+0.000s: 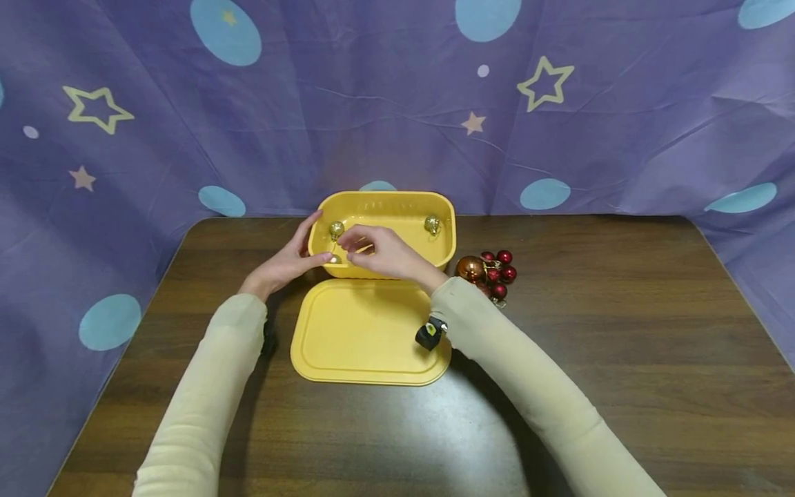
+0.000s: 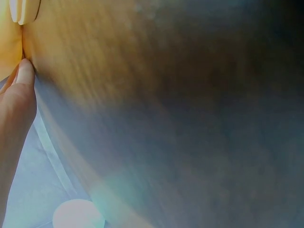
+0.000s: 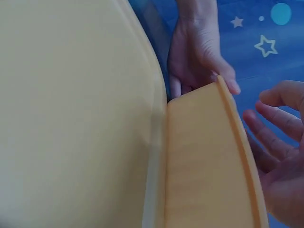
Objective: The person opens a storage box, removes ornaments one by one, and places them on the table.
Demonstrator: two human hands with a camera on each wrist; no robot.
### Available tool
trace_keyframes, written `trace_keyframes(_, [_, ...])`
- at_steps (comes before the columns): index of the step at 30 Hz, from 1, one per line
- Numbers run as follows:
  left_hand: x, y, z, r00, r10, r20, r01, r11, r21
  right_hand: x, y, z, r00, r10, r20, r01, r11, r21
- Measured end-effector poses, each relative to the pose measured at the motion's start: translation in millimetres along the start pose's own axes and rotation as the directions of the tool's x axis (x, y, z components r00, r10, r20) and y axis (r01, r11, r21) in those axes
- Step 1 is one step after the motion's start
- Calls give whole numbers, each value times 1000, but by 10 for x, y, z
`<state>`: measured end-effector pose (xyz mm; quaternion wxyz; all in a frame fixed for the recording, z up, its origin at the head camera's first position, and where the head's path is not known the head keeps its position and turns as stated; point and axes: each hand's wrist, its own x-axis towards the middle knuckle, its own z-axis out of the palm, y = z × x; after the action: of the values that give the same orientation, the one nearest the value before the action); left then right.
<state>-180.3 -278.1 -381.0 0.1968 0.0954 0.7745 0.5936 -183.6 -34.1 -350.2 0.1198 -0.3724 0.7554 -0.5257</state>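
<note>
Over yellow box [image 1: 391, 202], right hand [image 1: 386, 250] hovers; left hand [image 1: 287, 264] holds it.

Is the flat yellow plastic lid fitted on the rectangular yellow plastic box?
No, the lid lies flat on the brown wood-grain table, on the near side of the open box.

Head view is fairly bright and sharp, pale glare on the counter's [image 1: 621, 331] front, shadows beside the sleeves [image 1: 205, 386]; left wrist hazy, counter badly blurred, darkening upper right; right wrist dim, bluish, soft shading across lid [image 3: 71, 118] and box [image 3: 204, 156].
</note>
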Motion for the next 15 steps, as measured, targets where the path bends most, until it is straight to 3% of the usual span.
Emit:
trace_keyframes(10, [7, -21, 17, 1000, 8, 14, -7, 1000, -12, 227, 147, 91, 994, 92, 64, -92, 996, -13])
trace_keyframes(15, [4, -19, 9, 999, 38, 9, -38, 999, 13, 310, 211, 85, 975, 189, 114, -188, 982, -22])
